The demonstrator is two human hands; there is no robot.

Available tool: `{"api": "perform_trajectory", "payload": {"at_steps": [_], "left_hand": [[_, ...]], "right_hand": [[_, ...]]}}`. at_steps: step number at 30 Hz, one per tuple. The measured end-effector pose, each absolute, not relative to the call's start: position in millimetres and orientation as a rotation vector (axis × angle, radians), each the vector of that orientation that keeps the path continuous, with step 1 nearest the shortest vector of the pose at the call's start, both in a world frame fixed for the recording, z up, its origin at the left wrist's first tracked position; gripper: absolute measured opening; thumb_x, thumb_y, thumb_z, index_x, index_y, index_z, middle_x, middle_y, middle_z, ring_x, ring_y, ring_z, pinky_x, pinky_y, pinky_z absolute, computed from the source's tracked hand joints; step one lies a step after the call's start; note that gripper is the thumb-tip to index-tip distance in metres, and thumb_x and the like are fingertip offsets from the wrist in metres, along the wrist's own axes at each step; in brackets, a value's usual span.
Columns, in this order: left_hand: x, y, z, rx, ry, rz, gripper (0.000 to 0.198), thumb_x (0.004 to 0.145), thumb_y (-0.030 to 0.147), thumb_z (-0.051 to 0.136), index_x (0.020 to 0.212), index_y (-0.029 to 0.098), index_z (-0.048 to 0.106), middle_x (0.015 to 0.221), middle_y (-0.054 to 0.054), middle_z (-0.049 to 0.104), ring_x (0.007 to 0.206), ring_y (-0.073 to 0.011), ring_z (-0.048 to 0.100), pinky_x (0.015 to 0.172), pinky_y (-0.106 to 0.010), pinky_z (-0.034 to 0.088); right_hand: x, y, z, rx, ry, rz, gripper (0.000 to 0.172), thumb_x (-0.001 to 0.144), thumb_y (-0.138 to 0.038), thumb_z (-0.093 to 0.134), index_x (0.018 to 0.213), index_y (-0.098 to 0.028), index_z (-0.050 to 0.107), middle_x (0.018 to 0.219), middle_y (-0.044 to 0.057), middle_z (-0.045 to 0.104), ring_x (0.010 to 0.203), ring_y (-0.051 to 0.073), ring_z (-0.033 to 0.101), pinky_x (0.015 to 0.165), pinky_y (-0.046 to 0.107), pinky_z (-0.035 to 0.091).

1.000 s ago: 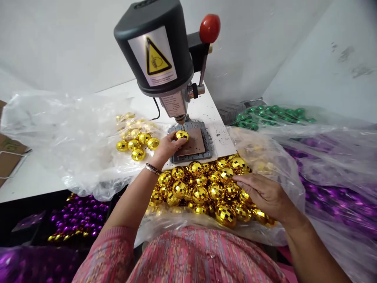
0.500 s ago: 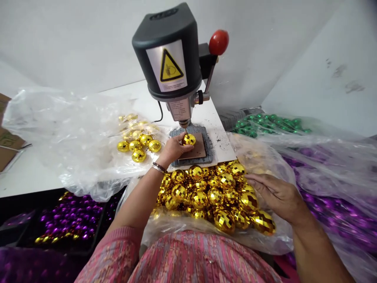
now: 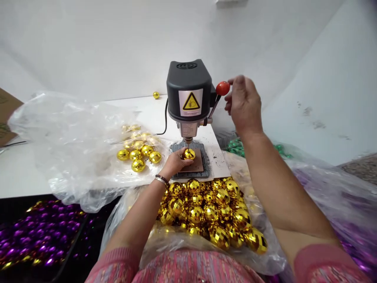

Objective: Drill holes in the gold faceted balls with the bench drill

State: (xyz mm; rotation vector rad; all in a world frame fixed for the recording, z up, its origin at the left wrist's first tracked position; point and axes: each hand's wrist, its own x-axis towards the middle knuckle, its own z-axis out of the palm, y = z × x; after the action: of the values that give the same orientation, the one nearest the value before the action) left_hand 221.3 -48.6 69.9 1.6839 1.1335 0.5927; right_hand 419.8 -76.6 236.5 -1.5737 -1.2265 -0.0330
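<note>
My left hand pinches a gold faceted ball on a brown board over the grey base of the drill press. The drill bit stands right above the ball; whether it touches I cannot tell. Up at the right of the machine, my right hand is at the red knob of the feed lever. Its fingers are loosely bent and apart, the fingertips at the knob's right side, not wrapped round it.
A bag of gold balls lies before the table edge. More gold balls rest by clear plastic at the left, and one ball near the wall. Purple balls fill a black bin; green balls lie at right.
My right hand has risen from beside the bagged gold balls to the red knob. My left hand still holds the ball under the bit. The view has shifted, showing more wall.
</note>
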Motion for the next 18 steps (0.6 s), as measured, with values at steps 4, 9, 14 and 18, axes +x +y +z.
{"api": "perform_trajectory", "payload": {"at_steps": [4,9,14,18], "left_hand": [[221.6,-49.8,73.9,1.669,1.106,0.596,0.054,0.064,0.02,0.086,0.117,0.02,0.073,0.081,-0.002,0.07,0.084,-0.0244,0.064,0.086,-0.035,0.052],[220.2,-49.0,67.1,1.673,1.02,0.61,0.044,0.068,0.02,0.083,0.112,0.02,0.074,0.081,0.0,0.07,0.079,-0.0211,0.063,0.08,-0.03,0.05],[219.5,-48.5,62.6,1.741,0.995,0.592,0.042,0.071,0.025,0.081,0.112,0.02,0.073,0.084,0.001,0.072,0.077,-0.0195,0.063,0.077,-0.029,0.049],[220.2,-47.9,62.7,1.777,1.016,0.568,0.046,0.073,0.026,0.08,0.117,0.018,0.072,0.087,-0.001,0.074,0.078,-0.0197,0.064,0.077,-0.029,0.049]], "right_hand": [[410.1,-55.4,261.4,-1.712,-1.306,-0.155,0.049,0.1,-0.061,0.043,0.073,-0.021,0.054,0.075,0.003,0.059,0.076,0.014,0.055,0.085,0.035,0.048],[409.1,-51.0,258.4,-1.729,-1.424,-0.397,0.053,0.099,-0.066,0.036,0.071,-0.022,0.048,0.068,0.002,0.054,0.071,0.016,0.056,0.074,0.034,0.044],[397.9,-97.0,234.7,-1.732,-1.468,-0.639,0.05,0.104,-0.054,0.025,0.084,-0.019,0.056,0.068,0.003,0.053,0.072,0.017,0.06,0.073,0.032,0.044],[388.7,-129.1,204.3,-1.791,-1.457,-0.745,0.037,0.102,-0.041,0.034,0.081,-0.021,0.056,0.069,0.006,0.054,0.072,0.02,0.059,0.071,0.034,0.046]]}}
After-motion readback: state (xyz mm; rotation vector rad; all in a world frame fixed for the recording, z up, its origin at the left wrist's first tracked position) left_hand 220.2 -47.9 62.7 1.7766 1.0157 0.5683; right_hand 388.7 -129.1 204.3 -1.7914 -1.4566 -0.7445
